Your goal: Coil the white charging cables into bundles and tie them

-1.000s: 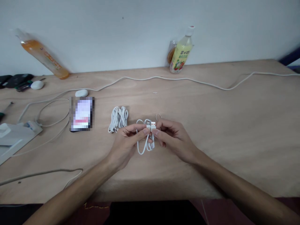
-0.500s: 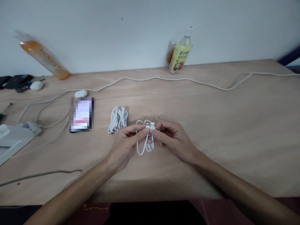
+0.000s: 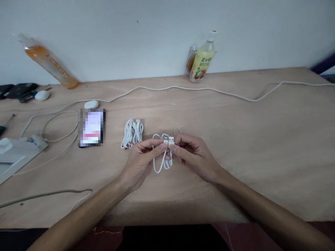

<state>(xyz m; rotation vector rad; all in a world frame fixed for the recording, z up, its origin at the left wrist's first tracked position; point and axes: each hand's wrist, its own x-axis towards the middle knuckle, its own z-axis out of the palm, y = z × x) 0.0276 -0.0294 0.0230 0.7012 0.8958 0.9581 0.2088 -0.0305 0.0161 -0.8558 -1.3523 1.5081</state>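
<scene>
**Both hands pinched on one folded white cable**

Left hand (image 3: pixel 142 158) and right hand (image 3: pixel 195 155) meet over the middle of the wooden table (image 3: pixel 235 146), each closed in a fingertip pinch on the same white USB cable (image 3: pixel 163 158). I hold the top of the bundle, where its two plugs (image 3: pixel 169 140) sit side by side and point away from me. My left thumb and forefinger clamp it from the left, my right from the right, so the cable lies directly between my hands and neither is nearer than the other.

From that pinch the cable's loops hang toward me, so the bundle's long axis runs near to far, roughly square to the line between my knuckles. The loops seem to brush the tabletop, though I cannot tell if they rest on it. A small wire twist tie (image 3: pixel 177 130) lies on the wood just beyond my right fingertips, apart from them.

The cable looks smooth, round and rubbery, limp enough to fold in soft bends; the plugs are hard white blocks with a metal mouth, one showing a reddish insert. A second coiled cable (image 3: pixel 132 133), already bundled, lies just left of my left hand. Farther left is a phone (image 3: pixel 91 127) lying flat, and a long white cord (image 3: pixel 199 89) snakes across the back of the matte, pale plywood. A yellowish drink bottle (image 3: pixel 202 59) stands at the wall.
</scene>
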